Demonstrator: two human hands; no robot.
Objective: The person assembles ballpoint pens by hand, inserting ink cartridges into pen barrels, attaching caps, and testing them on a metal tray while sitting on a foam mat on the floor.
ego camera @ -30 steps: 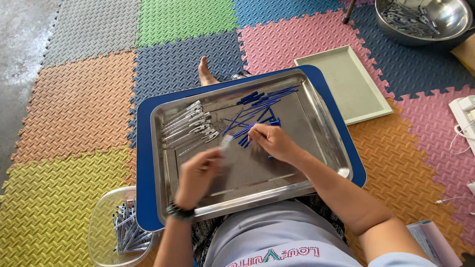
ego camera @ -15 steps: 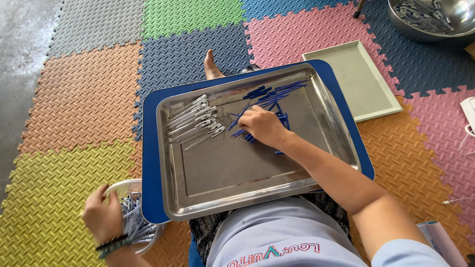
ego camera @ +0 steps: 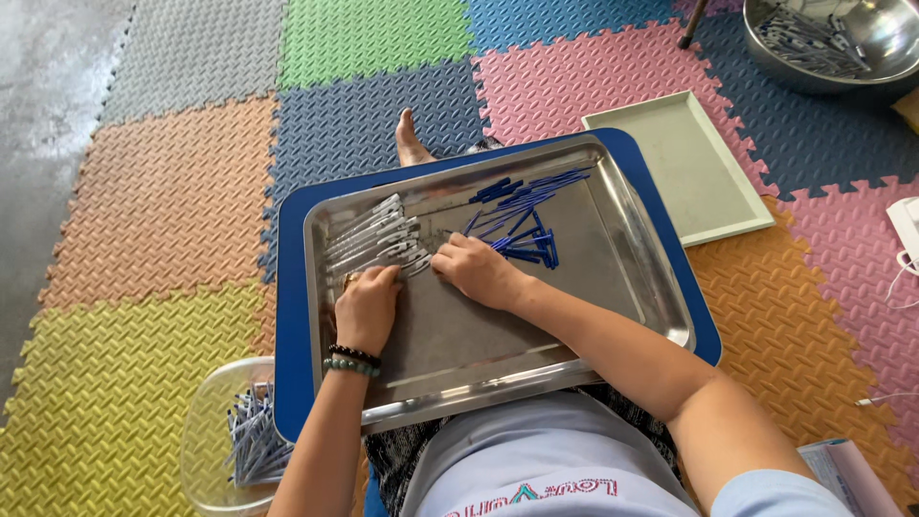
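Both hands are working inside a steel tray [ego camera: 613, 287] lying across the person's lap. The left hand [ego camera: 366, 308], wearing bead bracelets at the wrist, is resting knuckles-up with its fingers curled down onto the near end of a row of pale grey pen barrels [ego camera: 373, 239]; whether it has actually closed on one I cannot tell. The right hand [ego camera: 479, 273] is lying just beside it at three o'clock, fingers bent toward the same barrels, and its grip is equally hidden from view. At about one o'clock from the right hand, a loose heap of thin blue refills [ego camera: 522, 215] is lying near the tray's far rim.

Judging by this, the step in hand looks like picking up a barrel to pair with a refill, which calls for a fine pinch on one piece without scattering the row.

The tray is sitting on a blue board [ego camera: 292, 364]. At seven o'clock a clear tub [ego camera: 206, 431] is holding similar pieces. A pale green tray [ego camera: 689, 172] is lying at two o'clock, a metal bowl [ego camera: 766, 53] farther out, all on a floor of coloured foam mats [ego camera: 163, 191].
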